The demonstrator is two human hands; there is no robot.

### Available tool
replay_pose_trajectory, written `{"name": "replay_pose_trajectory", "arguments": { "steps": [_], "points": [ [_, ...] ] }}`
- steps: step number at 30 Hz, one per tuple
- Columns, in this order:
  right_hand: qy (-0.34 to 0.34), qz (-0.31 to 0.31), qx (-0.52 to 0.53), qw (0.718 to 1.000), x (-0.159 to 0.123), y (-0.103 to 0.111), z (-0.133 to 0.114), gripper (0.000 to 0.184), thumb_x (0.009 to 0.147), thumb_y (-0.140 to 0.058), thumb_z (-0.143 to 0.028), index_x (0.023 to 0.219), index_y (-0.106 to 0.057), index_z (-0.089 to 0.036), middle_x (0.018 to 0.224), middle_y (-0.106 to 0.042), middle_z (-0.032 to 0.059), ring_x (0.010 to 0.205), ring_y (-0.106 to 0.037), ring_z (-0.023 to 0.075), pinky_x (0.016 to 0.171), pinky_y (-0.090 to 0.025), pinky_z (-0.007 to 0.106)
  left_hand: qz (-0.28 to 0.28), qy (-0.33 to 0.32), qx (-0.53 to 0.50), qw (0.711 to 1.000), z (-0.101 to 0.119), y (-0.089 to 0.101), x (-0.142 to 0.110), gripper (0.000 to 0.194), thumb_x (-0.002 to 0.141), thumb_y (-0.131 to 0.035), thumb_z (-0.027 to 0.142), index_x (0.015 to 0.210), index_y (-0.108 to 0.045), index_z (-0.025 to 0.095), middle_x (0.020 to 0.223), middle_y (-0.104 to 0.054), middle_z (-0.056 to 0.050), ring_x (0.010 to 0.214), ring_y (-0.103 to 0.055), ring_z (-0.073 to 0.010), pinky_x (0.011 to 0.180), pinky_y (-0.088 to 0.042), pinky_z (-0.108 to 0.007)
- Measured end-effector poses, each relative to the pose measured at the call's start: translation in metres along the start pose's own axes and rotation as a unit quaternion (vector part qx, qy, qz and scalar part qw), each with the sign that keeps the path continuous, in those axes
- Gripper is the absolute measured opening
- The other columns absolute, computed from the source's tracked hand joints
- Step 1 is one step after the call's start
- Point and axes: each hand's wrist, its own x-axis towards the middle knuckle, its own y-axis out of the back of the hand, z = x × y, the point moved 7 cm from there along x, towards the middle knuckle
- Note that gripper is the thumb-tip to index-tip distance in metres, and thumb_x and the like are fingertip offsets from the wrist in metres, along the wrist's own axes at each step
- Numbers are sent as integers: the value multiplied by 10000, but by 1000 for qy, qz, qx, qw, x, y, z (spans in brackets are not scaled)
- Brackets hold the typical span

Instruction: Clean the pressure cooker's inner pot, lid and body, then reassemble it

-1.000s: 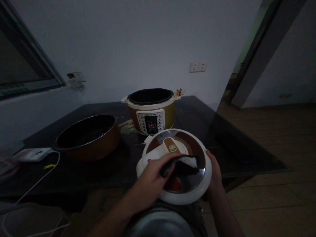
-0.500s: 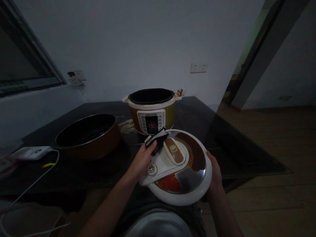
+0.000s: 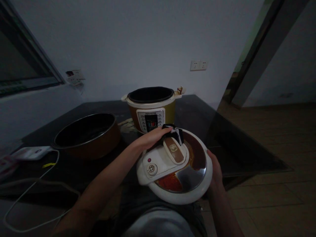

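Note:
A round electric pressure cooker lid [image 3: 191,197], white-rimmed with a steel, brown and red top and a brown handle, is tilted toward me at the table's near edge. My right hand [image 3: 215,168] grips its right rim. Fingers of my left hand [image 3: 153,137] press a black-and-white cloth [image 3: 178,132] onto the lid's far side, beside the handle. Part of the cloth lies hidden under those fingers. Just beyond stands the cooker body [image 3: 170,116], uncovered, its dark interior showing and its control panel facing me.
To the left sits a wide brown pot [image 3: 103,142] with a dark inside. Near it, a white device [image 3: 34,153] trails a white cable [image 3: 32,187] over the edge of the dark table [image 3: 195,113]. Wall sockets [image 3: 198,65] are behind.
My left hand has slid the cloth away from me and to the right, from the lid's left part to beyond the handle. A small red button is now uncovered. My right hand keeps its hold.

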Motion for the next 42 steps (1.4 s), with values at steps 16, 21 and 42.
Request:
{"name": "replay_pose_trajectory", "arguments": {
  "steps": [16, 21, 42],
  "points": [
    [42, -31, -23, 998, 2, -4, -5, 266, 753, -589, -307, 948, -712, -175, 889, -761, 72, 1061, -653, 276, 1006, -457, 439, -216, -278, 634, 689, 25, -108, -25, 279, 906, -474, 345, 912, -717, 209, 878, -736, -72, 752, -664, -210, 675, -446, -289],
    [27, -27, -38, 999, 3, -1, -5, 230, 752, -582, -310, 889, -715, -181, 844, -764, 66, 1047, -659, 279, 1000, -462, 446, -242, -311, 701, 594, 11, -120, -55, 295, 911, -471, 359, 935, -700, 175, 863, -726, -106, 762, -662, -235, 701, -444, -323],
    [33, -52, -20, 998, 1, -10, -2, 275, 750, -573, -333, 939, -711, -188, 912, -758, 81, 1084, -639, 281, 1026, -432, 455, 0, -288, 594, 751, 29, -63, -13, 170, 859, -564, 301, 925, -659, 176, 919, -635, -115, 923, -587, -287, 874, -413, -382]
  ]
}}
